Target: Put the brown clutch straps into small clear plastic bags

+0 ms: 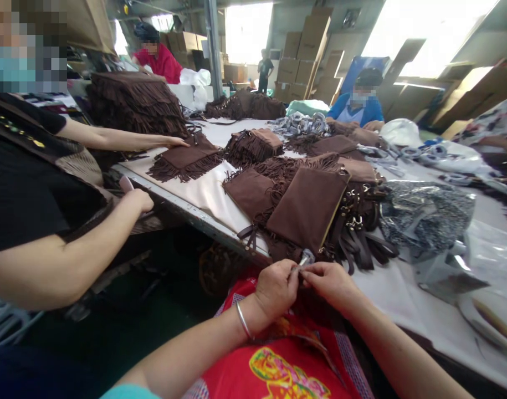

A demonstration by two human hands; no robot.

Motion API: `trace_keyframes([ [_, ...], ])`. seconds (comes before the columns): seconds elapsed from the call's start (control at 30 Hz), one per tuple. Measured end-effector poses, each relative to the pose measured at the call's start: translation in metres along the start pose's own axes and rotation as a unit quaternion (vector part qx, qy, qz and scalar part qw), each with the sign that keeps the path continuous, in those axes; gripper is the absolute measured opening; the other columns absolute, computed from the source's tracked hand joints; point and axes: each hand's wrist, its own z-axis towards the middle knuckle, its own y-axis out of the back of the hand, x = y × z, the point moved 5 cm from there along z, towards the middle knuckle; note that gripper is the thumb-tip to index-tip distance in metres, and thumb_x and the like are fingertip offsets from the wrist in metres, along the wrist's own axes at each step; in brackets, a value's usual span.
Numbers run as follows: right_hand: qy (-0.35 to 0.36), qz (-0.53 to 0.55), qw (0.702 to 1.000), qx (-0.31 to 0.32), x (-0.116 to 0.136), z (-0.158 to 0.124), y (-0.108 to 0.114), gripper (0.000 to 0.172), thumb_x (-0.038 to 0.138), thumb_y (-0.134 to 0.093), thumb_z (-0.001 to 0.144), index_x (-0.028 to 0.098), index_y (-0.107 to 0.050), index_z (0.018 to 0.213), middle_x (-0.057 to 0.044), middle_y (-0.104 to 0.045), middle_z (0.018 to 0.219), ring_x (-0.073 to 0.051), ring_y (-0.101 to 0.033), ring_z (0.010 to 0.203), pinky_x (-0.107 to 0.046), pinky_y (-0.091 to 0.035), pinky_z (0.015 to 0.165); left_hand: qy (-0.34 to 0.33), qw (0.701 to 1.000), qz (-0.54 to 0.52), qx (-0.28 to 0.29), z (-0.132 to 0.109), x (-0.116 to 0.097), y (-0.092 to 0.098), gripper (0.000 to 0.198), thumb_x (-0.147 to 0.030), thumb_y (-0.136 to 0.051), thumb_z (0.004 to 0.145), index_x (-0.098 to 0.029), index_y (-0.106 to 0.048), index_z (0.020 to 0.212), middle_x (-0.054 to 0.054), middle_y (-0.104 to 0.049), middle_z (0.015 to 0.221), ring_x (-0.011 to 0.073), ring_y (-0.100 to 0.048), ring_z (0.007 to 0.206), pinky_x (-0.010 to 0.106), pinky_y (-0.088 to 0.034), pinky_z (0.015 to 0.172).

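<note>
My left hand (pixel 277 289), with a silver bangle on its wrist, is closed in a pinch at the table's near edge. Fingertip to fingertip with it, my right hand (pixel 331 281) pinches too. A small shiny greyish piece (pixel 306 258) sticks up between them; its kind and its lower end are hidden by my fingers. Just beyond lies a flat brown pouch (pixel 307 205) with a zip edge, on top of other brown fringed pouches. Brown straps with metal clasps (pixel 356 221) hang at its right side.
On my left a co-worker's hand (pixel 176 142) rests on a fringed pouch (pixel 190 155). Stacked fringed pouches (pixel 132 102) stand behind. Clear plastic bags (pixel 428 213) and a roll of tape (pixel 492 318) lie at right. A red apron (pixel 236 366) covers my lap. Other people work farther back.
</note>
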Motion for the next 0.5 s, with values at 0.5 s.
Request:
trace_keyframes([
  [0.5,-0.077,0.305,0.946,-0.080,-0.028,-0.017,-0.028,0.028,0.037,-0.072,0.063,0.014,-0.065,0.079,0.000,-0.063,0.057,-0.010,-0.045,0.045,-0.022,-0.029,0.044,0.338,0.825,-0.451,0.046,-0.005,0.010,-0.026,0.008,-0.020,-0.061,0.076,-0.012,-0.062,0.076,0.000,-0.058,0.060,0.0049,-0.042,0.044,0.017,-0.029,0.043],
])
